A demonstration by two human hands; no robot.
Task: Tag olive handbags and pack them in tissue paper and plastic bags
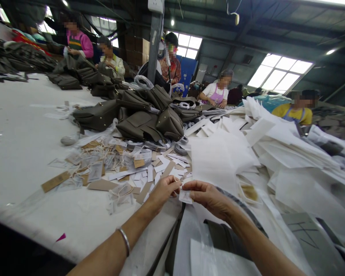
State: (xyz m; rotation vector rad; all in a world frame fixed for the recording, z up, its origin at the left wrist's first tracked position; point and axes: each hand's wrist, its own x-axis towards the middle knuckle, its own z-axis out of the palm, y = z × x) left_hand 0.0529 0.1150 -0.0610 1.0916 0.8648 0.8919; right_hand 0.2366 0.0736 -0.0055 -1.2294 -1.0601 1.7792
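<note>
My right hand [204, 194] pinches a small clear packet [185, 197] with a pale label-like piece inside. Close beside it, my left hand [167, 188] is closed on a thin white string [176, 179] that runs by the packet. Below both hands lies a dark olive bag [225, 235], partly covered by white wrapping sheet [189, 230]. To the left of my hands spreads a heap of tags in clear packets with cords [120, 193], along with brown card tags [56, 181] and loose white paper strips [150, 173].
Several olive bags [143, 124] are piled at the back of the white table [20, 153]. Stacks of white sheets [299, 153] rise on the right, with a small open tray [250, 192] near them. Several people work behind the table; a post [154, 46] stands at the back.
</note>
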